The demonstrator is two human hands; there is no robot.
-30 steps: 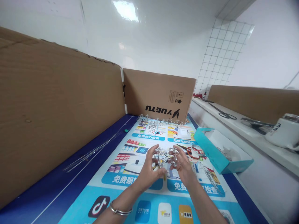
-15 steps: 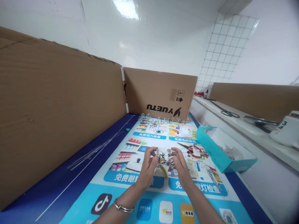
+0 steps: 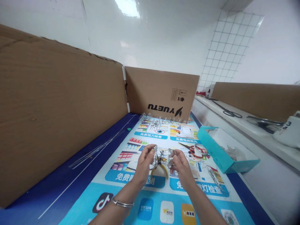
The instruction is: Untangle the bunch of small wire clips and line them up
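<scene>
Between my hands is a small piece of bent silvery wire work (image 3: 162, 152), shiny at both ends. My left hand (image 3: 145, 162) pinches its left end between thumb and fingers. At the other end, my right hand (image 3: 181, 165) grips it the same way. Its fine shape is too small to make out. Beneath it on the printed mat (image 3: 142, 190) lie yellow-handled pliers (image 3: 167, 171), their jaws partly hidden behind the wire piece.
Scissors (image 3: 191, 150) and a roll of clear tape (image 3: 200, 149) lie right of my hands, beside a teal box (image 3: 225, 162). Loose wires (image 3: 93, 153) rest at left. Several wire pieces (image 3: 164, 120) line the back by the cardboard (image 3: 161, 87).
My hands have drawn slightly apart and the left has shifted a little left, with the wire piece still between them. More of the pliers' handles now shows below.
</scene>
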